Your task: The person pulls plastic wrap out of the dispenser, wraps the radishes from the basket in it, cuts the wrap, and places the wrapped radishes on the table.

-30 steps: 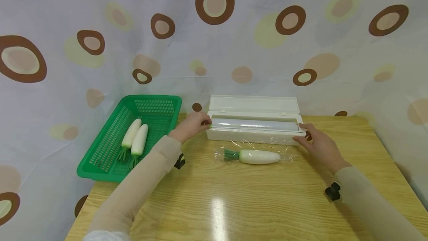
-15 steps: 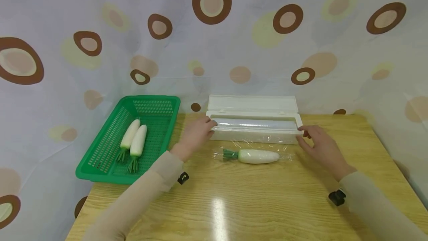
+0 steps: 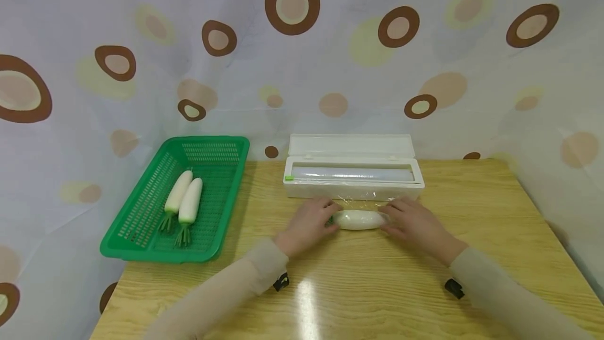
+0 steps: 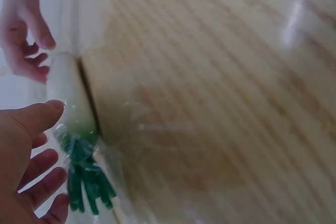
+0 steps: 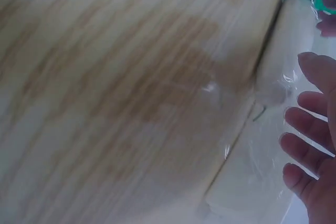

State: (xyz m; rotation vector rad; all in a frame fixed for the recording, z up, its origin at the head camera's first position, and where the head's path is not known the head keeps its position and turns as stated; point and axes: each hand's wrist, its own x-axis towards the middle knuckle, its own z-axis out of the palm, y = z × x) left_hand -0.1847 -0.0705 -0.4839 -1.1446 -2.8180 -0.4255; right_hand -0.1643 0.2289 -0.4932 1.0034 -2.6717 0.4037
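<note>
Progress, approx.: one white radish point(image 3: 359, 220) lay on the wooden table point(image 3: 358, 298) w/ clear film point(image 3: 356, 204) about it, just in front of the white film dispenser point(image 3: 354, 192); 2 bare radishes point(image 3: 190, 201) sat in the green plastic basket point(image 3: 229, 198), no film visible on them; so prob. one was part-wrapped & two not begun; loose film showed past the leaf stubs point(image 4: 89, 184) & past the tip, so the ends prob. weren't tucked; the dispenser lid point(image 3: 351, 145) stood up, film roll point(image 3: 351, 173) in its slot; couldn't tell if the film was cut free.

Pose: both beige sleeves point(image 3: 226, 290) came in from the near side, angled toward each other; L hand point(image 3: 309, 224) was at the leaf end, R hand point(image 3: 412, 224) at the tip end; per wrist cams, L fingers were spread & loosely bent, thumb toward the radish's side, nothing pinched; R fingers were also apart, fairly relaxed, holding nothing; actual contact w/ film or radish, couldn't tell for either.
</note>
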